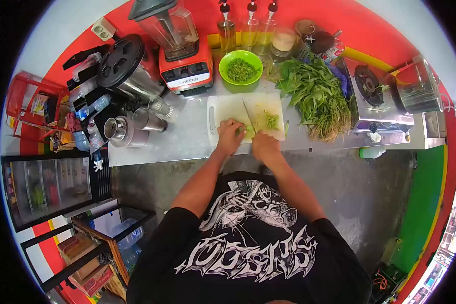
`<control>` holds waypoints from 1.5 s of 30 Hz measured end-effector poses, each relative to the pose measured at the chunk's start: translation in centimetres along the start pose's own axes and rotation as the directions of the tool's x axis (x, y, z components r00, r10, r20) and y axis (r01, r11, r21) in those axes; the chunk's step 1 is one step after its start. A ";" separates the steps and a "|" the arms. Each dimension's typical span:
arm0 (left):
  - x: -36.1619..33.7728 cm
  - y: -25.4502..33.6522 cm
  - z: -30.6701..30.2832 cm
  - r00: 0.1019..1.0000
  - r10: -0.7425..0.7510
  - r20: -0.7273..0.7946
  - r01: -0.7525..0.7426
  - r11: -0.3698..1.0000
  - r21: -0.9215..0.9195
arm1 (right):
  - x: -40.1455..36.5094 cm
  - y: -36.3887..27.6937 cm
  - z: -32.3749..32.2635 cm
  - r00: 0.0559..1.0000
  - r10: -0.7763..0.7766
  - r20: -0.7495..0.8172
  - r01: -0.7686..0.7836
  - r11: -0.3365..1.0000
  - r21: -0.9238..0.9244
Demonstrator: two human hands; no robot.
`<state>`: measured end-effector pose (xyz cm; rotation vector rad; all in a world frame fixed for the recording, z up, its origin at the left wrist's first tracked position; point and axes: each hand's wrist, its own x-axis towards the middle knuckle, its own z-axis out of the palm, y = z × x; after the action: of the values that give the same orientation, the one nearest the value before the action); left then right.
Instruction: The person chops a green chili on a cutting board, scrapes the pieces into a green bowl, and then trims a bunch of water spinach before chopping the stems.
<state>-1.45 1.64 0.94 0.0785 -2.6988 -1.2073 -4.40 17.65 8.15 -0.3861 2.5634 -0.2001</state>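
A white cutting board lies near the front edge of the metal counter. My right hand is wrapped round the handle of a kitchen knife, its blade pointing away from me across the board. Just left of the blade, my left hand presses down with curled fingers on some greens, mostly hidden under the fingertips. To the right of the knife sits a small heap of chopped greens. Behind the board stands a lime-green bowl with finely chopped greens in it.
A large bunch of leafy greens with roots lies right of the board, beside a gas stove. A red blender, pump bottles and a glass jar line the back. Metal shakers stand at the left.
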 end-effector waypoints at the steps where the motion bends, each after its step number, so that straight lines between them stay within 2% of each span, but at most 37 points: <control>1: 0.1 0.0 0.0 1.000 0.000 -0.002 0.000 1.000 -0.003 | -0.3 -0.1 0.1 1.000 -0.005 0.001 0.005 1.000 -0.025; 2: 0.1 0.0 0.0 1.000 -0.006 -0.004 0.006 1.000 0.001 | 0.0 0.0 1.0 1.000 -0.003 0.002 0.003 1.000 -0.029; 4: 0.0 -0.1 0.2 1.000 -0.016 -0.010 0.016 1.000 0.000 | 0.5 0.0 2.5 0.994 0.105 -0.027 -0.101 0.989 0.110; 8: -0.3 0.1 -0.1 1.000 0.001 -0.016 -0.001 1.000 -0.011 | -0.2 0.2 0.1 0.999 0.037 -0.001 -0.037 0.992 0.123; 10: -0.3 0.1 -0.3 1.000 0.015 -0.022 -0.015 1.000 -0.001 | -0.8 0.0 -0.9 0.998 0.027 0.051 -0.029 0.998 0.053; 13: -0.2 0.1 0.0 1.000 0.013 -0.019 -0.013 1.000 0.007 | -0.3 0.1 1.9 0.997 0.071 -0.026 -0.066 0.987 0.149; 16: -0.3 0.1 0.1 0.999 0.008 -0.039 -0.008 1.000 0.011 | 0.2 0.1 1.5 0.997 0.078 0.005 -0.078 0.981 0.177; 19: -0.2 0.0 -0.2 0.999 0.008 -0.042 -0.008 1.000 0.007 | -0.2 0.5 0.0 0.999 0.022 0.041 -0.027 0.991 0.133; 23: -0.3 0.4 -0.4 0.999 -0.010 -0.031 0.010 1.000 -0.001 | -0.4 0.9 1.5 0.999 -0.006 0.052 -0.003 0.986 0.166; 25: -0.4 0.4 -0.2 0.999 -0.010 -0.031 0.010 1.000 -0.006 | 0.1 0.5 2.7 0.997 0.065 -0.051 -0.052 0.974 0.221; 31: -0.3 0.7 -0.6 1.000 -0.014 -0.024 0.015 0.999 0.040 | 0.2 0.5 1.0 0.999 -0.027 -0.033 0.032 0.985 0.169; 37: -0.3 0.7 -0.2 0.998 -0.002 -0.056 0.004 0.999 0.047 | 0.4 0.6 3.0 0.997 0.030 -0.068 -0.015 0.980 0.199; 41: -0.6 0.8 -0.2 0.998 0.022 -0.066 -0.017 0.997 0.081 | 2.2 1.0 1.6 0.997 -0.067 -0.036 0.071 0.988 0.140; 45: -0.7 1.0 -0.2 0.996 0.035 -0.081 -0.029 0.997 0.067 | 1.0 0.8 1.6 0.998 -0.064 0.001 0.063 0.980 0.187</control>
<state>-0.67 2.24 1.67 0.0914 -2.6581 -1.0828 -4.55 17.96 6.13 -0.3959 2.5007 -0.4583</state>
